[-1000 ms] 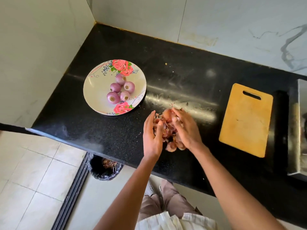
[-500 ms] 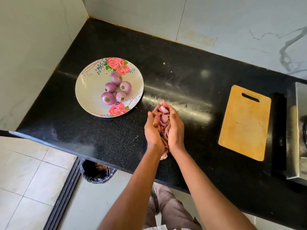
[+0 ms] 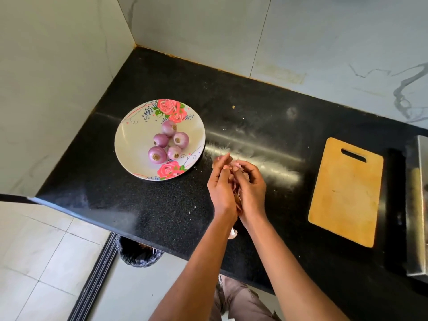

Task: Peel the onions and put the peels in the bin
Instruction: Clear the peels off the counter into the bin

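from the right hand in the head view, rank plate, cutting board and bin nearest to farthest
1. plate, on the counter, up-left of the right hand.
2. cutting board, on the counter, to the right.
3. bin, on the floor, lower left, under the counter edge.

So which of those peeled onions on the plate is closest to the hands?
The onion at the plate's lower right, just above the lower rose, lies nearest the left hand. The other four sit farther left or farther back.
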Demonstrator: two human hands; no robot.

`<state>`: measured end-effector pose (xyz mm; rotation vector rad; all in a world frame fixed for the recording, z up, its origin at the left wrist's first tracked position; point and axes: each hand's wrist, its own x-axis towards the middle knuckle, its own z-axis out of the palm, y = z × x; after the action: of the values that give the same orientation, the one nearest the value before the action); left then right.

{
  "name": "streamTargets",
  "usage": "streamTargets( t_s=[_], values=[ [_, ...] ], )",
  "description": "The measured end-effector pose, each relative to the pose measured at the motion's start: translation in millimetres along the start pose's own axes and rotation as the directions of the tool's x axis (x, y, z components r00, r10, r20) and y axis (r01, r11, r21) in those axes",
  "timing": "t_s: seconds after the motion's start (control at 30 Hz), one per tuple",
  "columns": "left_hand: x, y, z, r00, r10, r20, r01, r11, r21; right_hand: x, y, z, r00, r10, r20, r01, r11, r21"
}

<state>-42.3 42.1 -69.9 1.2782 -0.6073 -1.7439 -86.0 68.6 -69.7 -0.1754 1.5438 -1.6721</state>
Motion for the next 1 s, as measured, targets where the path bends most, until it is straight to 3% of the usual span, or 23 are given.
streamTargets(
  t_s=[0.13,0.33,0.57,0.83,1.0],
  values=[
    [-4,15,-3,1.0,0.022,0.007,-0.022,0.999,-0.049,5,2,-2,0.995,0.073,-0.061,-0.07,0.996,0.049],
    [1,31,-17,0.993,0.106,-0.041,-0.103,0.992,0.072,14,-6,-2,0.988,0.123,-0.09,-0.107,0.981,0.161],
    [-5,60,-55,0.967,0.256,-0.009,-0.247,0.94,0.236,22,-24,0,0.976,0.21,0.056,-0.217,0.932,0.289],
    [-14,89,-118,0.939,0.334,-0.086,-0.305,0.921,0.241,11,-30,47,0.953,0.222,0.204,-0.262,0.946,0.192],
    [-20,103,-165,0.926,0.347,-0.151,-0.302,0.917,0.258,-18,-23,108,0.899,0.194,0.394,-0.271,0.951,0.151]
  ],
)
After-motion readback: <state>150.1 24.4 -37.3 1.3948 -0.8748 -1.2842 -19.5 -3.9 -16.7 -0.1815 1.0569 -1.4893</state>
